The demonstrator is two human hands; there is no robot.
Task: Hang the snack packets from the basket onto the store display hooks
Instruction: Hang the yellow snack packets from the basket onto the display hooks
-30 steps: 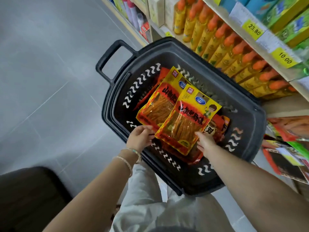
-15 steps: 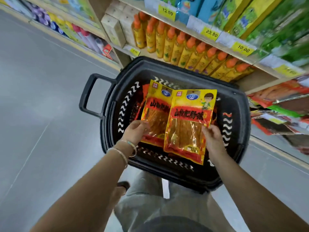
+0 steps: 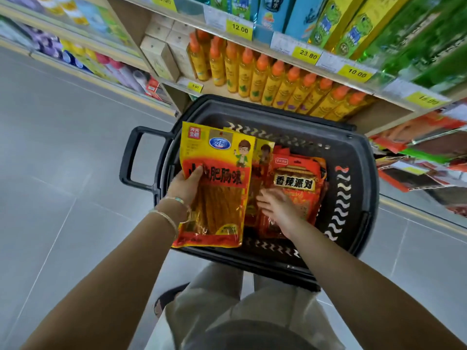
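A black plastic basket [image 3: 358, 173] stands on the floor in front of me with snack packets inside. My left hand [image 3: 185, 186] grips a yellow snack packet [image 3: 217, 198] by its left edge, thumb across its red band, and holds it upright over the basket's left side. A second yellow packet [image 3: 262, 157] shows just behind it. My right hand [image 3: 276, 207] lies with spread fingers on a red snack packet [image 3: 295, 183] in the basket. Hanging snack packets [image 3: 417, 157] on display hooks show at the right edge.
Wooden shelves behind the basket carry a row of yellow bottles with orange caps [image 3: 273, 79], beige boxes [image 3: 161, 54] and green and blue cartons [image 3: 336, 24] above price tags. Grey tiled floor [image 3: 63, 173] spreads to the left. My legs are just below the basket.
My right hand let go of its yellow packet and dropped onto the red packet in the basket. The yellow packets now sit stacked in my left hand, lifted toward the left.
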